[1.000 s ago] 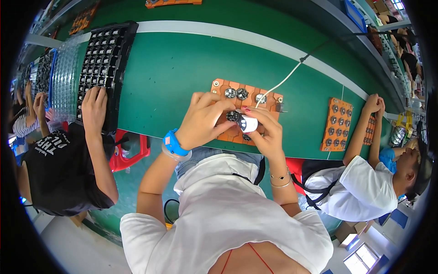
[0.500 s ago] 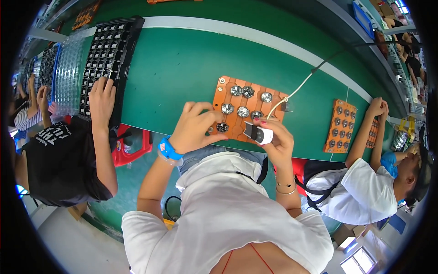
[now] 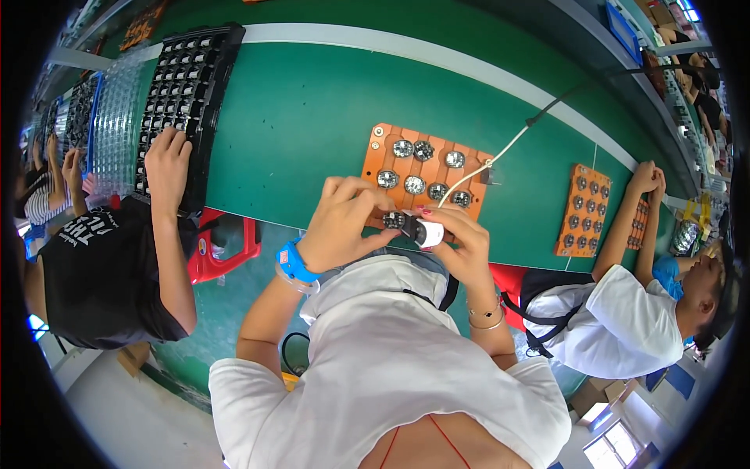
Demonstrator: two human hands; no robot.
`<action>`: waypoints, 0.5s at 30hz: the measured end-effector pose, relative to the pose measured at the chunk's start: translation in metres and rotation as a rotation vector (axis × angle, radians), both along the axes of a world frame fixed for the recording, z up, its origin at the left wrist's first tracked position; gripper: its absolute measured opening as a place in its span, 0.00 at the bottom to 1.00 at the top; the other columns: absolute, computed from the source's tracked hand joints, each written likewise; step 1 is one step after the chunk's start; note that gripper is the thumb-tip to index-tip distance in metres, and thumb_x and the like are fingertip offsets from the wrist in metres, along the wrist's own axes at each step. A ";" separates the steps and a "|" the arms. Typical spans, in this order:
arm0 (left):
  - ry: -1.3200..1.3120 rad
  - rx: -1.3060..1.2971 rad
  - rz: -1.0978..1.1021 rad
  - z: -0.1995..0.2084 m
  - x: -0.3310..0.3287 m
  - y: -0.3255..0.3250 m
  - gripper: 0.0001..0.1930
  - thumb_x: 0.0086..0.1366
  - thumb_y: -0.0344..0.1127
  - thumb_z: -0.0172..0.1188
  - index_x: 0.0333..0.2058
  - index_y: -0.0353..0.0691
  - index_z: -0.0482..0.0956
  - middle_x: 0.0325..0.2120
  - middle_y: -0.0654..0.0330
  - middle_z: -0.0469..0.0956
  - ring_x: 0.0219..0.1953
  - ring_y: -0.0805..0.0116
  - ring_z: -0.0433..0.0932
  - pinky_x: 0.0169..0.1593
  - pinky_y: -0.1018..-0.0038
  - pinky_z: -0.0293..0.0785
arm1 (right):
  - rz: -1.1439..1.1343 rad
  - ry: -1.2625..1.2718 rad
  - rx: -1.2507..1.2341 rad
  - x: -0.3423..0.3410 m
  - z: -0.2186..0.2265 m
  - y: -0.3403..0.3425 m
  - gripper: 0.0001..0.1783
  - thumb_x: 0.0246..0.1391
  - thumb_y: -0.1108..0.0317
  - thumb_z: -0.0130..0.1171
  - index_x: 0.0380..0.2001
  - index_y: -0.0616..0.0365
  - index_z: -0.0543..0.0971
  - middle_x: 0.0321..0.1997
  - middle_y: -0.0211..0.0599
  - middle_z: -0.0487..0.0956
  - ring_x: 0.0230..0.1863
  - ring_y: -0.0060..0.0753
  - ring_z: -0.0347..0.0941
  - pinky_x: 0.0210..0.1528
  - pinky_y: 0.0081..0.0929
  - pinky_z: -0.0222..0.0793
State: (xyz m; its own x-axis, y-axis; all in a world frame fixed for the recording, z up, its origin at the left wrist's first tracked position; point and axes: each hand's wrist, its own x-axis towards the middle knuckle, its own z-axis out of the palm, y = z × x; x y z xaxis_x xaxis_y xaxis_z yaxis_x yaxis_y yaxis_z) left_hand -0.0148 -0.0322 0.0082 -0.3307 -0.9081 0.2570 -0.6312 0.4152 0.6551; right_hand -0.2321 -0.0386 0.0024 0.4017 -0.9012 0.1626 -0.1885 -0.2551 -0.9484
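Pinching a round black part (image 3: 393,220) between the thumb and fingertips of the left hand (image 3: 341,227), opening the digits no wider than the part itself. Locating the part at the near left corner of an orange plate (image 3: 439,166); being unable to tell contact from clearance between the two. Gripping a white device (image 3: 430,234) in the right hand (image 3: 462,238), curling the fingers around the body and leaving little open space in the grasp. Pointing the black end of the device left, placing it right beside the part; being unable to tell touching from a slight gap. Leading a white cable (image 3: 512,143) from the right hand up and to the right, across the plate; hiding its near end behind the fingers

Laying the plate flat on the green table (image 3: 297,133), near the front edge. Seating three similar round pieces in the far row and four in the next; covering much of the nearest area with the hands. Wearing a blue watch (image 3: 294,262) on the left wrist and bracelets (image 3: 486,314) on the right

To the right, displaying a second plate (image 3: 578,231), also orange, carrying rows of round pieces. Beyond it, showing a co-worker in white (image 3: 617,324), bringing both hands together at the table. To the left, showing a co-worker in black (image 3: 109,281), extending a hand over a black tray (image 3: 211,109) filled with small pieces. Below the table edge there, exposing a red stool (image 3: 248,238)
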 end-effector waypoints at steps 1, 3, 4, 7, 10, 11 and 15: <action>-0.028 0.022 0.025 -0.002 0.001 0.000 0.21 0.40 0.35 0.71 0.32 0.45 0.69 0.34 0.69 0.77 0.40 0.66 0.68 0.43 0.69 0.58 | -0.019 0.015 -0.046 -0.002 -0.002 0.000 0.22 0.36 0.77 0.64 0.41 0.61 0.78 0.42 0.40 0.79 0.45 0.40 0.74 0.48 0.30 0.69; -0.103 0.041 -0.004 -0.008 0.006 -0.002 0.21 0.40 0.35 0.71 0.33 0.44 0.69 0.34 0.68 0.76 0.40 0.66 0.68 0.43 0.68 0.58 | -0.180 -0.141 0.103 -0.012 -0.004 0.006 0.22 0.33 0.79 0.63 0.39 0.64 0.78 0.42 0.40 0.79 0.46 0.38 0.74 0.50 0.32 0.67; -0.179 0.062 -0.031 -0.010 0.008 -0.002 0.22 0.41 0.35 0.71 0.34 0.44 0.70 0.35 0.68 0.76 0.40 0.65 0.68 0.42 0.68 0.59 | -0.198 -0.149 0.083 -0.019 -0.005 0.006 0.22 0.33 0.80 0.63 0.39 0.64 0.78 0.42 0.42 0.79 0.46 0.38 0.73 0.50 0.32 0.66; -0.119 0.056 -0.102 -0.003 -0.012 -0.004 0.22 0.41 0.36 0.70 0.36 0.44 0.70 0.34 0.68 0.75 0.40 0.66 0.68 0.42 0.68 0.59 | -0.208 -0.154 0.024 -0.038 -0.008 0.007 0.23 0.32 0.81 0.61 0.40 0.66 0.77 0.43 0.43 0.79 0.45 0.39 0.73 0.49 0.31 0.66; -0.077 0.005 -0.165 -0.013 -0.039 -0.005 0.19 0.43 0.35 0.67 0.34 0.43 0.70 0.28 0.66 0.74 0.37 0.66 0.68 0.38 0.69 0.60 | -0.167 -0.038 0.023 -0.054 -0.009 0.013 0.22 0.36 0.81 0.57 0.42 0.65 0.76 0.43 0.46 0.77 0.47 0.39 0.72 0.50 0.31 0.65; -0.074 -0.008 -0.187 -0.017 -0.046 -0.005 0.18 0.44 0.35 0.67 0.33 0.43 0.70 0.27 0.66 0.74 0.36 0.66 0.67 0.38 0.69 0.60 | -0.171 -0.036 0.024 -0.055 -0.008 0.015 0.22 0.36 0.81 0.57 0.42 0.65 0.76 0.43 0.46 0.77 0.47 0.39 0.72 0.50 0.31 0.65; -0.099 -0.053 -0.193 -0.020 -0.055 -0.009 0.17 0.44 0.34 0.67 0.33 0.43 0.71 0.26 0.66 0.73 0.36 0.68 0.67 0.37 0.70 0.59 | -0.167 0.031 0.019 -0.058 -0.002 0.017 0.23 0.34 0.81 0.58 0.41 0.65 0.76 0.42 0.46 0.78 0.46 0.38 0.72 0.49 0.31 0.66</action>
